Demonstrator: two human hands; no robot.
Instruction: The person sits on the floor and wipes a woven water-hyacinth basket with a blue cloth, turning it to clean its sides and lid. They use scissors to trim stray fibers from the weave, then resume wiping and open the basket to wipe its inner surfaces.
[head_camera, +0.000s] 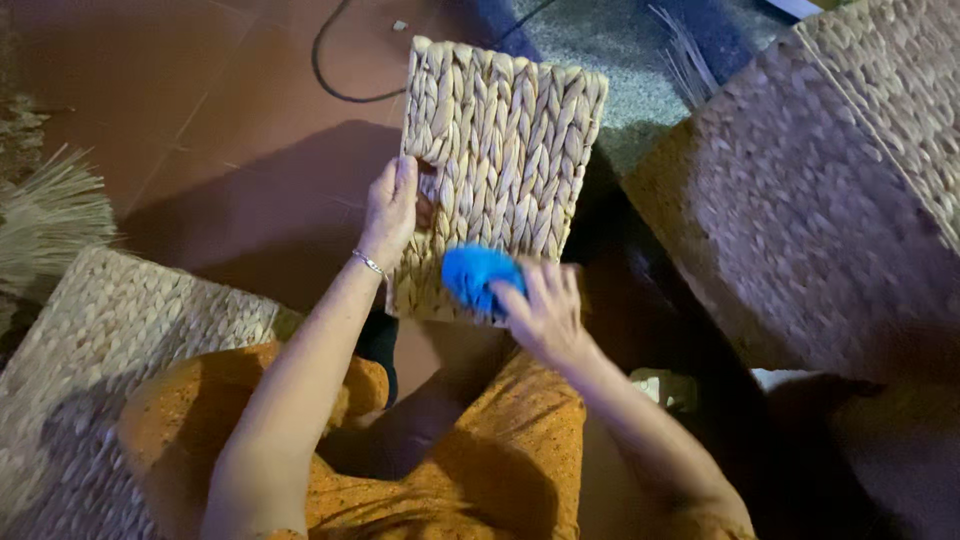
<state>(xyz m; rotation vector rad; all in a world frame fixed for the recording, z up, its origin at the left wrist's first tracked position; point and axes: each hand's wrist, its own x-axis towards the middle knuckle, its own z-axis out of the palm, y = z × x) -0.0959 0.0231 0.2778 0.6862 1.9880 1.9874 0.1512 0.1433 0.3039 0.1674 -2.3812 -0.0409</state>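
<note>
A square woven straw basket (505, 130) is held upright in front of me, its braided side facing me. My left hand (392, 208) grips its left edge, thumb at a handle hole, with a thin bracelet on the wrist. My right hand (545, 312) presses a bright blue cloth (475, 275) against the lower part of the basket's side.
More woven baskets lie around me: one at lower left (110, 330), a large stack at the right (820, 190). A bundle of dry straw (45, 215) lies at far left. A black cable (335, 75) curls on the brown floor. My lap is in orange cloth.
</note>
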